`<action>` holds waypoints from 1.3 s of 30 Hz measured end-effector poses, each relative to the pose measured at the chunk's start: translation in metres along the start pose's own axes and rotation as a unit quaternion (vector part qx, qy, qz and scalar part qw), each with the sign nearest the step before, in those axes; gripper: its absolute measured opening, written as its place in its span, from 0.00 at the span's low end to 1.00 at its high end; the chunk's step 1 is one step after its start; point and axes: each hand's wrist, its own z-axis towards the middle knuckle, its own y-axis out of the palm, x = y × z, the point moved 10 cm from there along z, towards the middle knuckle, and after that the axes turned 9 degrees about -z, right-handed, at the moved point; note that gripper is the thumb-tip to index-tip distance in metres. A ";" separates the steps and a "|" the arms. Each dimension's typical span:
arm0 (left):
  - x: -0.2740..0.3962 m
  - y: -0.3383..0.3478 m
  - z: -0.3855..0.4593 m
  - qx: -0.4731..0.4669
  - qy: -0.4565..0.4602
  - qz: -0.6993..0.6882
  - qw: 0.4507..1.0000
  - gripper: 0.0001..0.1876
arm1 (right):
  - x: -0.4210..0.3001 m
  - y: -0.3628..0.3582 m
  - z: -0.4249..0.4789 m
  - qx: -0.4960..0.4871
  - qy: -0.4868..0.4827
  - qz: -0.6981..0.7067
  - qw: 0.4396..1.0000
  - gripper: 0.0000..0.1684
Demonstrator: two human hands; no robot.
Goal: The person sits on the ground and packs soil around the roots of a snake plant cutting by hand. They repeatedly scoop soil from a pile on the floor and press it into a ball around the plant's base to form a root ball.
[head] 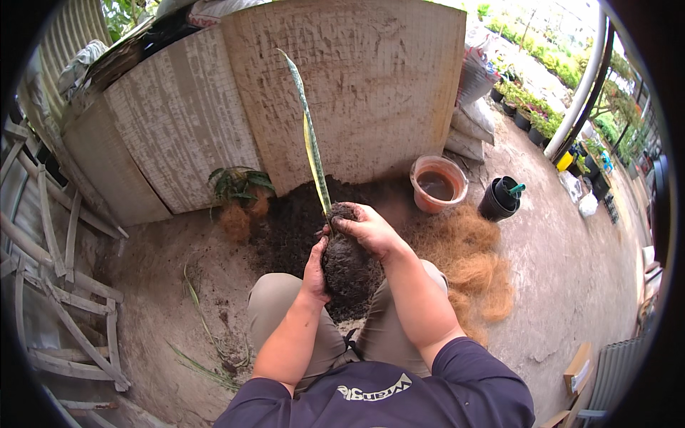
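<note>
A snake plant with tall, yellow-edged leaves [314, 144] stands upright out of a dark ball of soil [348, 267] between both hands. My left hand [317, 267] cups the left side of the soil ball. My right hand [369, 227] presses soil around the base of the leaves, with its thumb on top. Both hands are smeared with soil. Beneath and beyond them, a heap of dark soil [289, 224] lies on the floor. The roots cannot be seen.
Brown coconut fibre [471, 257] lies to the right, near a clay-coloured pot of murky water [438, 184] and stacked black pots [499, 199]. A leafy plant [241, 183] with a fibre-wrapped base stands by the boards [348, 96]. Cut leaves [203, 315] lie left, near a wooden frame [69, 321].
</note>
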 end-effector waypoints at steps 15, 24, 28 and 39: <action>0.003 0.001 -0.004 0.000 -0.015 0.003 1.000 0.24 | 0.010 -0.006 0.000 0.055 0.043 0.059 0.996 0.20; -0.001 0.000 -0.007 -0.028 -0.061 -0.020 0.998 0.25 | 0.013 -0.029 -0.006 0.153 0.046 0.131 0.978 0.14; 0.000 0.004 -0.008 -0.013 -0.053 -0.022 0.998 0.25 | 0.021 -0.040 -0.011 0.188 0.065 0.191 0.961 0.15; 0.004 0.008 -0.010 -0.032 -0.045 -0.015 0.998 0.27 | 0.028 -0.057 -0.021 0.229 0.059 0.072 0.969 0.16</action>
